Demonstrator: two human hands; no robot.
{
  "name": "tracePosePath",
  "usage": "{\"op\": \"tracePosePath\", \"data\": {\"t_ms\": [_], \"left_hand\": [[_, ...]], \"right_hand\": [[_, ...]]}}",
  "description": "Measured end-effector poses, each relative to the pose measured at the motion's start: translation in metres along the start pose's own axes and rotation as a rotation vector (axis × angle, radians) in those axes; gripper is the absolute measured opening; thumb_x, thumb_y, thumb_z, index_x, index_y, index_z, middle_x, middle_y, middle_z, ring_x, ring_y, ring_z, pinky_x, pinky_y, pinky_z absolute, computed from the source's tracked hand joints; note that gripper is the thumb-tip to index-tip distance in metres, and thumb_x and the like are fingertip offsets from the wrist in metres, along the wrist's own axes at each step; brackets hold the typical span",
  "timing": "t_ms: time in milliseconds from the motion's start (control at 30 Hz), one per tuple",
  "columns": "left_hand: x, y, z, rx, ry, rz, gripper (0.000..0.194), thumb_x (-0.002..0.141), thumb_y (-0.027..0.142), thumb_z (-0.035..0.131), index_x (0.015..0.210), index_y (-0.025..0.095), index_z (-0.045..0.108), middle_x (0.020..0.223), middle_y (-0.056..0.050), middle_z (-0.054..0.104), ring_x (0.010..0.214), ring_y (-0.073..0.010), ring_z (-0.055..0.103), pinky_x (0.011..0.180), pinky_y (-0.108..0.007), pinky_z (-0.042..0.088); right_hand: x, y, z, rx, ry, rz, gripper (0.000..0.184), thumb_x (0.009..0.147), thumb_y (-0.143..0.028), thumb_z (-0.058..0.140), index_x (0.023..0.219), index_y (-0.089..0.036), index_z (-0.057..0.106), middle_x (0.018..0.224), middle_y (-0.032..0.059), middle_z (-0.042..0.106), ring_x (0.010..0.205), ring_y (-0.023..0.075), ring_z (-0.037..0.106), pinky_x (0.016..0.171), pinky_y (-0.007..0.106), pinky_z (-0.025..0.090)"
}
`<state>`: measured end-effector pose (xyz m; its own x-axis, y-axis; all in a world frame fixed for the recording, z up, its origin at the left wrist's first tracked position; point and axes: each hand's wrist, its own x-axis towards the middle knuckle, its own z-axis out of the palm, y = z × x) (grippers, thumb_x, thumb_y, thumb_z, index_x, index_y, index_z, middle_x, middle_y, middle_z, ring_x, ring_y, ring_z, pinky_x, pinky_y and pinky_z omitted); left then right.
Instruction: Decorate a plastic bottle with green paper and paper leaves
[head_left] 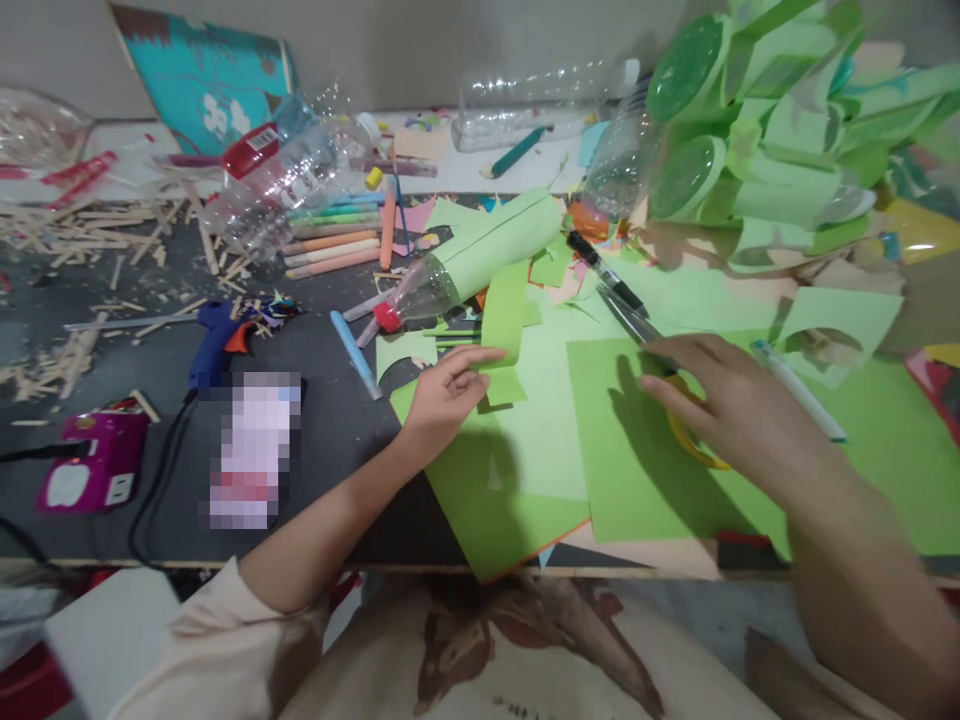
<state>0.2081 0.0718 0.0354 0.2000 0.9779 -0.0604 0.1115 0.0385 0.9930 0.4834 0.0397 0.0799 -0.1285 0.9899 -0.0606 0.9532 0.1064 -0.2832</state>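
Observation:
My left hand [448, 400] rests on a stack of green paper sheets [525, 470], its fingers stretched out and touching a small green paper strip [504, 335]. My right hand [731, 405] lies over the yellow handles of a pair of scissors [637, 325], fingers curled around them; the dark blades point up and to the left. A clear plastic bottle [457, 275] wrapped in green paper, with a red cap, lies just beyond my left hand.
A blue glue gun [214, 340] and a magenta box [94, 465] sit at the left. Coloured markers [337, 245], wooden sticks [90, 225], empty bottles [525, 100] and a green paper-and-bottle construction [750, 130] crowd the back. A light blue pen [802, 390] lies at the right.

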Motion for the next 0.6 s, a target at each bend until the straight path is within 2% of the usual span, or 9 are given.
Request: {"op": "tracePosePath", "data": {"t_ms": [100,200,333,500,600], "left_hand": [[-0.002,0.000,0.000,-0.012,0.012,-0.001,0.022,0.076,0.015,0.059,0.092,0.020,0.073,0.101,-0.004,0.065,0.050,-0.0029,0.038,0.048,-0.020,0.035],[-0.003,0.000,-0.001,-0.002,0.013,-0.007,0.018,0.076,0.016,0.062,0.091,0.020,0.071,0.103,-0.003,0.064,0.046,-0.0011,0.027,0.044,-0.021,0.027],[0.000,-0.002,0.000,0.008,0.021,0.033,0.017,0.076,0.017,0.063,0.091,0.019,0.070,0.100,-0.003,0.064,0.048,-0.0022,0.030,0.046,-0.020,0.028],[0.000,-0.003,0.000,0.049,0.057,0.140,0.013,0.079,0.017,0.060,0.086,0.018,0.071,0.084,-0.003,0.060,0.064,-0.0091,0.049,0.053,-0.021,0.036],[-0.006,0.001,-0.001,0.058,0.103,0.302,0.015,0.081,0.016,0.061,0.090,0.019,0.071,0.084,-0.003,0.059,0.067,-0.0097,0.050,0.053,-0.020,0.037]], "right_hand": [[-0.022,0.032,0.001,-0.232,-0.077,-0.092,0.043,0.090,-0.039,0.041,0.124,-0.015,0.055,0.112,0.0205,0.066,0.099,0.0366,0.064,0.083,0.047,0.052],[-0.033,0.051,0.007,-0.310,-0.073,-0.110,0.050,0.088,-0.033,0.041,0.132,-0.013,0.048,0.111,0.0228,0.063,0.098,0.0371,0.062,0.080,0.047,0.052],[-0.028,0.050,0.010,-0.360,-0.091,-0.071,0.055,0.084,-0.033,0.042,0.135,-0.012,0.048,0.103,0.0203,0.060,0.086,0.0356,0.062,0.068,0.043,0.052],[-0.012,0.042,0.005,-0.399,-0.166,0.057,0.057,0.083,-0.030,0.047,0.137,-0.013,0.049,0.088,0.0153,0.057,0.075,0.0316,0.059,0.066,0.038,0.049],[-0.005,0.045,0.000,-0.335,-0.253,0.102,0.061,0.076,-0.027,0.054,0.135,-0.014,0.050,0.077,0.0089,0.051,0.066,0.0275,0.054,0.063,0.035,0.046]]}}
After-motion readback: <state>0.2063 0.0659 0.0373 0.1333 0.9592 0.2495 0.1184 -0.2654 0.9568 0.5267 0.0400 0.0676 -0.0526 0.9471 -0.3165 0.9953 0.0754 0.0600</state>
